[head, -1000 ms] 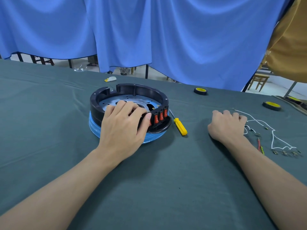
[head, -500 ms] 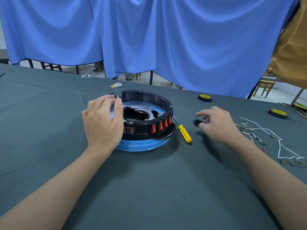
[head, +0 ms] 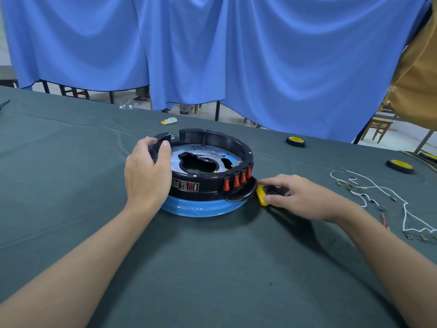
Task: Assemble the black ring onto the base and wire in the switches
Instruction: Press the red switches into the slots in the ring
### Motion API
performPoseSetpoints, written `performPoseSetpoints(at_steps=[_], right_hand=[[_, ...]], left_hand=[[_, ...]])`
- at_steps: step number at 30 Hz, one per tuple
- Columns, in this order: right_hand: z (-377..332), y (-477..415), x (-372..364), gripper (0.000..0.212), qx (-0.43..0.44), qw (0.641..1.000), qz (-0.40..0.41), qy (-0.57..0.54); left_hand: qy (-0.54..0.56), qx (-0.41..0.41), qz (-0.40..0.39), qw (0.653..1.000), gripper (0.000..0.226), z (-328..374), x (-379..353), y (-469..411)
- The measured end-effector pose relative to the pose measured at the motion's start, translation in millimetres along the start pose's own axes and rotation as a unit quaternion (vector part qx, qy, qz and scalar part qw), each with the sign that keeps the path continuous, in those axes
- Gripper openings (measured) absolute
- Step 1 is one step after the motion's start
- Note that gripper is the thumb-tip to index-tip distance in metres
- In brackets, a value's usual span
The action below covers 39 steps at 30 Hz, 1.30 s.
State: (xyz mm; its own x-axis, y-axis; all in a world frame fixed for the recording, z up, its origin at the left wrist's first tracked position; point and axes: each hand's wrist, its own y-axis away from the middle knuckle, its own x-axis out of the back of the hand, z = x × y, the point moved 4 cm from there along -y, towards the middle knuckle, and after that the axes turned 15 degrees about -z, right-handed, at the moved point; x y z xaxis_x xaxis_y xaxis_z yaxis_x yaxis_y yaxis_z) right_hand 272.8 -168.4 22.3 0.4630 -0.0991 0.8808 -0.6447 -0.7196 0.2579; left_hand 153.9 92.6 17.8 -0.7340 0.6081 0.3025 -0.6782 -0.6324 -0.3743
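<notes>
Black plastic is under your left hand (head: 146, 176), which grips the black ring (head: 224, 139) at its open end with the thumb hooked over the top edge. The ring sits on the blue base (head: 201, 208) near the middle of the worktop (head: 212, 268). Its row of red switches (head: 237, 180) faces your right side.

Your right hand (head: 298, 197) lies low on the cloth just beside the ring. Its fingers are curled round a small black part (head: 274, 191), and the thumb is against the yellow screwdriver (head: 261, 197).

Watch these points:

- **The grip at the gap.** You hold the ring by one free end only. A pull or twist there could flex it or lift that side off the base, so it would not seat evenly.
- **Rotation.** I cannot tell whether anything fastens the ring yet. If not, a nudge from either hand could turn it on the base and put any fixing holes out of line.
- **The small part.** A loose pinch near the big opening in the metal plate (head: 208, 151) risks dropping the part inside.
- **The screwdriver.** It lies touching your thumb, and a careless sweep could roll it away or knock the switches.
- **The wires (head: 404, 216).** They lie well apart to your right in a loose tangle. Dragging one out could snag the others or mix up the terminals.
</notes>
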Motion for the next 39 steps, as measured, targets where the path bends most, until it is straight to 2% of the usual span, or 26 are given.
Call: performPoseSetpoints(at_steps=[3, 6, 8, 13, 17, 19, 21, 23, 25, 27, 30, 33, 36, 39], right_hand=[[2, 6, 5, 0.045, 0.009, 0.999, 0.002, -0.035], [3, 8, 12, 0.042, 0.003, 0.997, 0.073, -0.033], [-3, 10, 15, 0.038, 0.030, 0.990, 0.127, -0.051], [-34, 16, 9, 0.037, 0.091, 0.954, 0.253, -0.135], [-54, 16, -12, 0.032, 0.043, 0.909, 0.363, -0.203], [-61, 16, -17, 0.030, 0.019, 0.892, 0.395, -0.220], [-63, 17, -16, 0.030, 0.004, 0.889, 0.410, -0.203], [-60, 18, -13, 0.030, -0.014, 0.887, 0.412, -0.207], [-56, 20, -11, 0.029, -0.030, 0.882, 0.411, -0.228], [-58, 23, -14, 0.029, -0.045, 0.880, 0.413, -0.231], [-70, 27, -24, 0.029, -0.034, 0.884, 0.417, -0.208], [-74, 28, -31, 0.031, 0.002, 0.881, 0.429, -0.202], [-67, 24, -27, 0.030, 0.039, 0.874, 0.428, -0.228], [-57, 16, -17, 0.030, 0.046, 0.868, 0.411, -0.274]], left_hand=[[0.016, 0.014, 0.006, 1.000, 0.033, -3, 0, 0], [0.053, 0.060, 0.015, 0.997, 0.040, -9, 1, -2], [0.094, 0.109, 0.004, 0.990, 0.047, -17, 0, -5], [0.146, 0.119, -0.037, 0.981, 0.022, -23, 0, -12], [0.094, 0.112, 0.014, 0.989, 0.010, -19, 4, -5], [0.061, 0.109, 0.063, 0.990, 0.029, -14, 13, 0], [0.070, 0.129, 0.109, 0.983, 0.046, -13, 24, -1], [0.085, 0.142, 0.130, 0.978, 0.046, -18, 29, -5], [0.073, 0.128, 0.111, 0.983, 0.035, -20, 25, -9], [0.076, 0.095, 0.051, 0.991, 0.022, -23, 15, -15], [0.142, 0.100, -0.087, 0.981, 0.041, -27, 1, -21], [0.193, 0.100, -0.154, 0.964, 0.047, -20, -3, -18], [0.116, 0.075, -0.147, 0.979, 0.070, -12, 1, -13], [-0.020, 0.004, -0.141, 0.990, 0.074, -1, 1, -2]])
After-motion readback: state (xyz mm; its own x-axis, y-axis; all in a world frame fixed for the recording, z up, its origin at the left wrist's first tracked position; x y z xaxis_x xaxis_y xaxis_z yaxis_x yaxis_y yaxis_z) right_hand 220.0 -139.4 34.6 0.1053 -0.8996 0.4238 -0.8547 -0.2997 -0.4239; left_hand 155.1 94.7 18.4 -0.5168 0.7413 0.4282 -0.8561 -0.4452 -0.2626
